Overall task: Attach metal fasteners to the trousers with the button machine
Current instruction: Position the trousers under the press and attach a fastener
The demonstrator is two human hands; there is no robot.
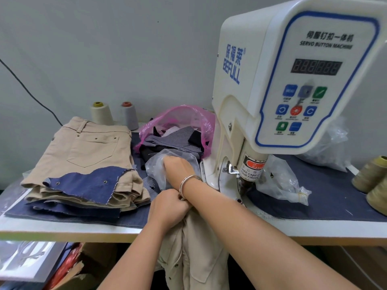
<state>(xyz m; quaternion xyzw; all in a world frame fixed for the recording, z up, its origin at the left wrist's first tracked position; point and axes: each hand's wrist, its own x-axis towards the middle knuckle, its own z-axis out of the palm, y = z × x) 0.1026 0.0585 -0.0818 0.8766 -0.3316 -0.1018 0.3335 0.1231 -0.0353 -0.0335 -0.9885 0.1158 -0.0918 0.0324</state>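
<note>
The white servo button machine (pixel 293 80) stands at the right, its press head (pixel 249 174) low over the table. My left hand (pixel 169 206) grips a bunched pair of beige trousers (pixel 194 248) at the table's front edge; the rest hangs below. My right hand (pixel 177 165), a silver bangle on its wrist, crosses over the left and reaches into a clear plastic bag (pixel 155 172) left of the machine. The plastic hides its fingertips. No metal fasteners are visible in the bag.
A stack of folded beige trousers (pixel 90 147) with a blue denim scrap (pixel 88 183) lies at the left. A pink bag (pixel 188 116) of fabric scraps sits behind the clear one. Thread cones (pixel 101 114) stand at the back, more (pixel 370 174) at the right. Another clear bag (pixel 280 181) lies beside the press head.
</note>
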